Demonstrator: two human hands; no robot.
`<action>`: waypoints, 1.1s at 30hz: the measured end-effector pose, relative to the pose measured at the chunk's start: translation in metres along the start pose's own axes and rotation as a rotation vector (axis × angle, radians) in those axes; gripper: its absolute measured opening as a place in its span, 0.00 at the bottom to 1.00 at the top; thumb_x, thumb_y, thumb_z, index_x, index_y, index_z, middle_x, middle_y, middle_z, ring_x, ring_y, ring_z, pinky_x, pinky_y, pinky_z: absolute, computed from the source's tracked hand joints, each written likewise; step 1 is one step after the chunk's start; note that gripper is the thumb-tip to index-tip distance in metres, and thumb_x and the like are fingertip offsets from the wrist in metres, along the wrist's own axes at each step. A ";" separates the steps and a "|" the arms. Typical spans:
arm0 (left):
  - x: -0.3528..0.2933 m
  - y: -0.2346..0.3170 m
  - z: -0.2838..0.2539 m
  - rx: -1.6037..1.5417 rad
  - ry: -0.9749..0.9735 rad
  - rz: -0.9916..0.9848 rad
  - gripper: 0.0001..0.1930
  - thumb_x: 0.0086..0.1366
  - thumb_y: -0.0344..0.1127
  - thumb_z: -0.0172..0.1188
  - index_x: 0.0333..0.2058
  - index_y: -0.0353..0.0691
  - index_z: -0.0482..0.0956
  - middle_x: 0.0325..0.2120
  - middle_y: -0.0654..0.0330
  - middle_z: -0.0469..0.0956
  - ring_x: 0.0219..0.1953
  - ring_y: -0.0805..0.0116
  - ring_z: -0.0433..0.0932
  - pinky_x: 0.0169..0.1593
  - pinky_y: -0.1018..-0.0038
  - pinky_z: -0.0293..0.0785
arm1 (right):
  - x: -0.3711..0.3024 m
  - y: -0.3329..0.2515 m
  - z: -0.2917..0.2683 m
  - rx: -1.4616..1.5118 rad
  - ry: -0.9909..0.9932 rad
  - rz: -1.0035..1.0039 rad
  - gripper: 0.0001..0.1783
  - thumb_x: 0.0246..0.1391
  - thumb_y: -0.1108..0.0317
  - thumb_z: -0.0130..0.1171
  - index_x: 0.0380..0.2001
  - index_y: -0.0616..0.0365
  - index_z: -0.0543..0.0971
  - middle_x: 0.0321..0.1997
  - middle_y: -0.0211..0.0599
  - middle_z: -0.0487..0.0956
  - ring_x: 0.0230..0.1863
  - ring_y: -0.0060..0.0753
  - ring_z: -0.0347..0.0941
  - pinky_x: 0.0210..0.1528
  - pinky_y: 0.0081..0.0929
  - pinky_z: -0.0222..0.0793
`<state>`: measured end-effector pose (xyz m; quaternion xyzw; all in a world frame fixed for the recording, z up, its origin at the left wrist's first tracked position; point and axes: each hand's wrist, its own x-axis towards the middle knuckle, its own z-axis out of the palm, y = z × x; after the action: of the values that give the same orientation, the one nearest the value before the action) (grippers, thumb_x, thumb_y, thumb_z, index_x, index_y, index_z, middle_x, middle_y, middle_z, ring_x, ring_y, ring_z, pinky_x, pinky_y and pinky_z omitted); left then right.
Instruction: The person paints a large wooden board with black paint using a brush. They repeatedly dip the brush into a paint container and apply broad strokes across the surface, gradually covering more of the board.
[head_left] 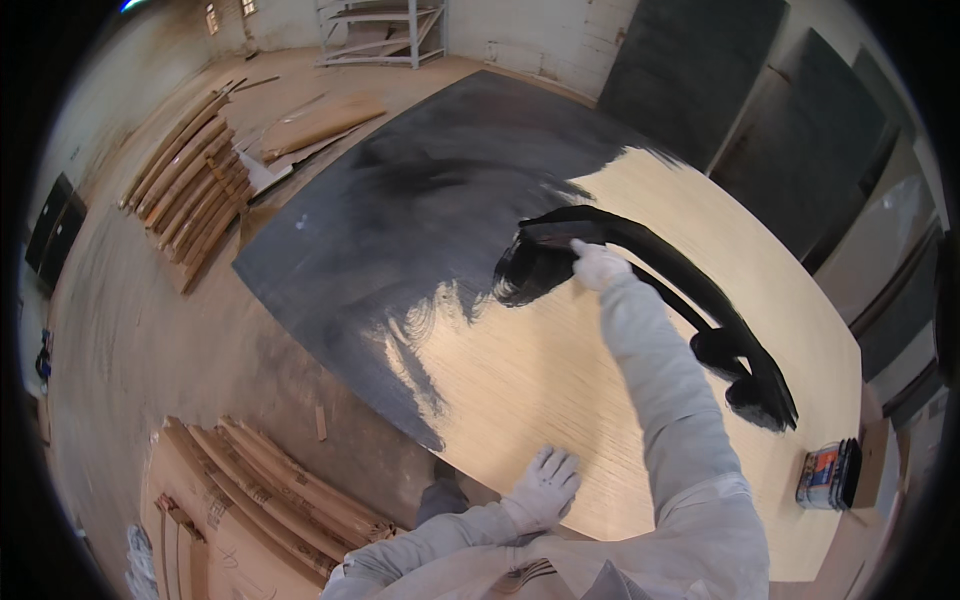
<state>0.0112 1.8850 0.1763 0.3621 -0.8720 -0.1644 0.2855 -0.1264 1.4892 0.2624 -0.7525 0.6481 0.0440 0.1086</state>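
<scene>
One board (520, 400) mid-view, left hand (545, 490) flat by its near edge, right hand (602, 267) at black coating (530, 275), grip unclear, floor (200, 345) along left edge, at least two brown stacks (205, 190), one rack (414, 38)

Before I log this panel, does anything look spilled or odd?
I see no spill off the panel. Only the black coating looks uneven: a thick curved streak trails into blobs across the pale right side, though the right hand is at its other end.
</scene>
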 end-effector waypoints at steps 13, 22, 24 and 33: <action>0.005 0.002 -0.009 -0.029 0.004 -0.043 0.18 0.56 0.37 0.66 0.44 0.37 0.78 0.54 0.46 0.74 0.59 0.46 0.72 0.67 0.45 0.64 | -0.096 0.109 0.002 -0.009 -0.070 0.229 0.27 0.72 0.61 0.45 0.70 0.48 0.74 0.64 0.50 0.83 0.65 0.53 0.80 0.67 0.49 0.74; 0.010 -0.001 -0.006 0.028 0.001 -0.024 0.18 0.54 0.37 0.67 0.42 0.38 0.78 0.52 0.48 0.75 0.56 0.46 0.73 0.64 0.45 0.66 | -0.046 0.065 -0.003 0.063 0.082 0.169 0.19 0.69 0.65 0.49 0.54 0.54 0.85 0.59 0.47 0.86 0.62 0.49 0.82 0.61 0.44 0.79; 0.013 0.005 -0.001 -0.012 -0.019 0.021 0.19 0.55 0.38 0.66 0.44 0.37 0.78 0.53 0.45 0.75 0.58 0.44 0.72 0.65 0.43 0.65 | -0.047 0.100 0.011 0.071 0.157 0.242 0.17 0.68 0.66 0.50 0.51 0.54 0.86 0.57 0.47 0.87 0.61 0.50 0.83 0.60 0.43 0.80; 0.013 0.002 -0.016 -0.052 -0.008 0.023 0.18 0.55 0.37 0.67 0.43 0.36 0.78 0.52 0.45 0.74 0.59 0.43 0.71 0.65 0.43 0.64 | -0.183 0.142 0.004 -0.103 -0.159 0.193 0.23 0.68 0.65 0.48 0.62 0.52 0.81 0.62 0.42 0.85 0.62 0.46 0.83 0.61 0.45 0.79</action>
<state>0.0127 1.8755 0.1949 0.3438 -0.8726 -0.1852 0.2934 -0.2943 1.6472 0.2809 -0.6853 0.7038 0.1468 0.1159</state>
